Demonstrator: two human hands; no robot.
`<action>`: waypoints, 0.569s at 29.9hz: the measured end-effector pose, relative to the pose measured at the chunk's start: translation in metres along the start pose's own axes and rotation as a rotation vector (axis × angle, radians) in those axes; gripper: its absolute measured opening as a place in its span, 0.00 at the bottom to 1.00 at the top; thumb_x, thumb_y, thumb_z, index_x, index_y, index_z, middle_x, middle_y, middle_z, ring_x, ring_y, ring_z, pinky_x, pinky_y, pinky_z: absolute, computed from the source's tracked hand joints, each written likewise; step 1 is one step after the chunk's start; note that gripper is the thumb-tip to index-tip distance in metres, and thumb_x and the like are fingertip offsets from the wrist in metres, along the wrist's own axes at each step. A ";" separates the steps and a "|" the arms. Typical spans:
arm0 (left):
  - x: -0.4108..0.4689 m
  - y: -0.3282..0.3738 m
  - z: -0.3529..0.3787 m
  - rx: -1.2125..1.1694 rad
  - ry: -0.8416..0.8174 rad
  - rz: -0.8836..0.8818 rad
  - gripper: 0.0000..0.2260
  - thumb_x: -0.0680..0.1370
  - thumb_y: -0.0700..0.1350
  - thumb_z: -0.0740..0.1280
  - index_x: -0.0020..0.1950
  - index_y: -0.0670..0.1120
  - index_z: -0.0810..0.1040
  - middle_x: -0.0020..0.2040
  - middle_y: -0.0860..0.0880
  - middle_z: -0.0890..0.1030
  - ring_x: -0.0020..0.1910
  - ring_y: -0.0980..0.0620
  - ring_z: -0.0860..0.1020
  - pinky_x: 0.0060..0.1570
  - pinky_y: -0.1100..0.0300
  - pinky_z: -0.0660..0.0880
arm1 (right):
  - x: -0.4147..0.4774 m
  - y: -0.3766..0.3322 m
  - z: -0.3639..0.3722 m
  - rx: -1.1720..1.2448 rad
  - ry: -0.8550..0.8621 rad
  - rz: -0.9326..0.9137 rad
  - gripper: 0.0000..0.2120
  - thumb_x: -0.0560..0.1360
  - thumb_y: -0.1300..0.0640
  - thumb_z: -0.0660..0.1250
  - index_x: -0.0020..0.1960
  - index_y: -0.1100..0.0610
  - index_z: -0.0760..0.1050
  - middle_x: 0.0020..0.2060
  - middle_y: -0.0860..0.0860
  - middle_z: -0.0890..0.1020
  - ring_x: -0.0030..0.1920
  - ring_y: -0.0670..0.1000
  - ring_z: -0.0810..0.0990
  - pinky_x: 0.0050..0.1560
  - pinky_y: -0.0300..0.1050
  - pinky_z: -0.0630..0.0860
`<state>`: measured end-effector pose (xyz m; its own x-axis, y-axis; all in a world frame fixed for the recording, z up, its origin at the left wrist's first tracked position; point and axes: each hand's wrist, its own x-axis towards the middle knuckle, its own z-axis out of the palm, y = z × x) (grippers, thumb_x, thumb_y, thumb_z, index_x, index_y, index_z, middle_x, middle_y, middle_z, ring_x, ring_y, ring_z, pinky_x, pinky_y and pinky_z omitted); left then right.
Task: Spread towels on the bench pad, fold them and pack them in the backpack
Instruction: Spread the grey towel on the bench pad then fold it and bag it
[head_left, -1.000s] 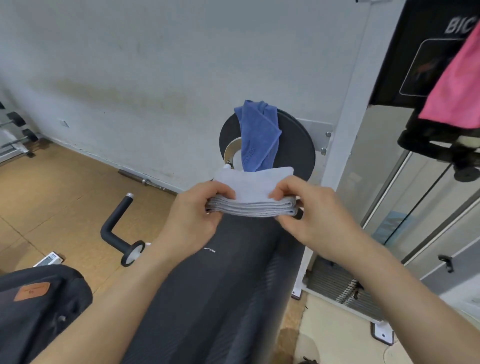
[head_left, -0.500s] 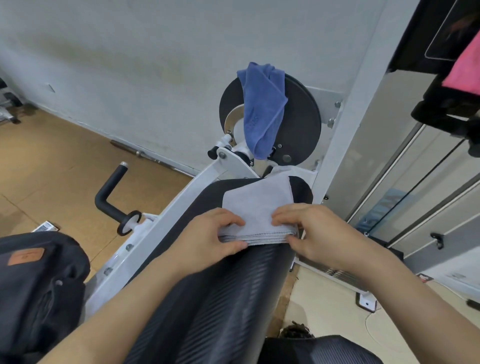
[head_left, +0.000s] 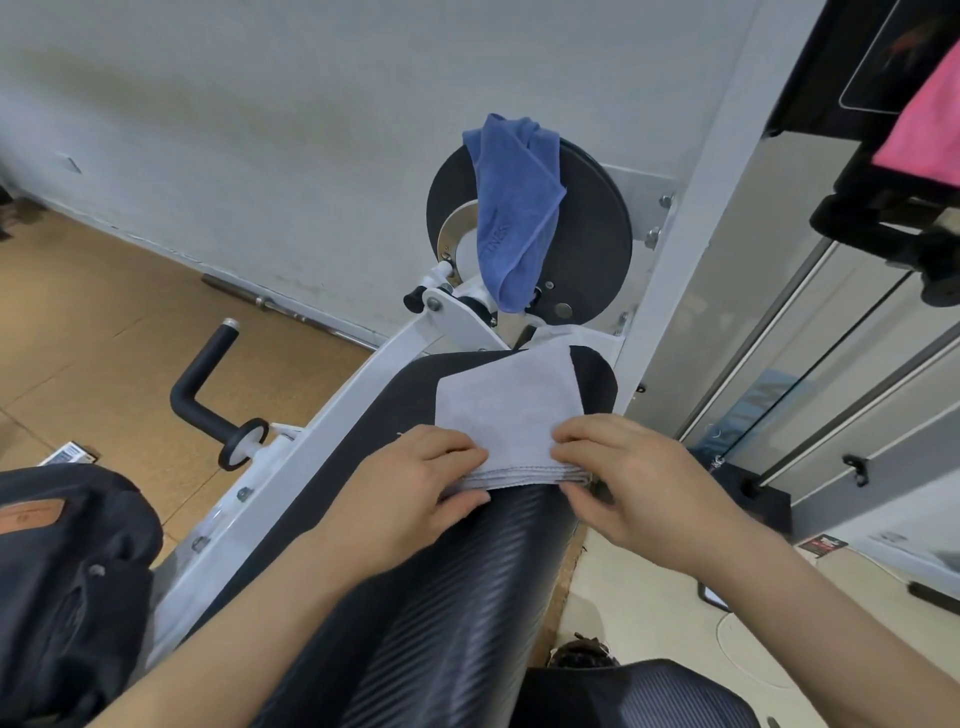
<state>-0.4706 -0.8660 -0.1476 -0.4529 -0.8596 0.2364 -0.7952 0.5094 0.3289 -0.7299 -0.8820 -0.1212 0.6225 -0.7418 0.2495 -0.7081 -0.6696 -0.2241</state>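
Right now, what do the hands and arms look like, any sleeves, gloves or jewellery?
The left hand and right hand are bare: no gloves, rings or watch in view. Both forearms are uncovered to the frame edge, with no sleeves, bands or markings showing.

Embossed down the blue towel (head_left: 511, 218) hanging over the black disc (head_left: 592, 234): letters looking like "TNES", the rest lost in the folds. On the backpack (head_left: 62, 571), a brown patch (head_left: 31, 514) with print too small to read. On the floor (head_left: 104, 312), a barcoded label (head_left: 67, 456), digits illegible.
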 end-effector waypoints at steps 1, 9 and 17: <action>0.000 -0.001 -0.001 0.013 -0.003 0.007 0.19 0.76 0.56 0.62 0.61 0.49 0.80 0.58 0.54 0.79 0.56 0.53 0.76 0.50 0.54 0.80 | -0.002 0.000 0.000 -0.013 -0.031 0.009 0.17 0.70 0.55 0.72 0.58 0.55 0.78 0.60 0.50 0.78 0.57 0.53 0.80 0.48 0.52 0.82; 0.012 0.007 0.000 0.147 -0.149 0.066 0.27 0.74 0.42 0.57 0.75 0.44 0.65 0.72 0.44 0.69 0.69 0.45 0.71 0.65 0.52 0.74 | 0.000 -0.017 0.019 -0.377 -0.048 0.019 0.32 0.68 0.64 0.62 0.73 0.59 0.66 0.72 0.56 0.70 0.60 0.58 0.74 0.43 0.51 0.76; 0.022 0.022 -0.003 0.017 -0.136 -0.040 0.29 0.75 0.48 0.65 0.76 0.48 0.63 0.72 0.51 0.69 0.69 0.51 0.69 0.66 0.57 0.69 | 0.013 -0.015 0.018 -0.305 0.087 0.074 0.21 0.72 0.55 0.54 0.59 0.54 0.79 0.56 0.47 0.83 0.50 0.53 0.79 0.47 0.48 0.67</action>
<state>-0.4963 -0.8735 -0.1323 -0.4699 -0.8774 0.0971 -0.8201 0.4746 0.3195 -0.7050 -0.8817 -0.1319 0.5444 -0.7729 0.3259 -0.8256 -0.5624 0.0452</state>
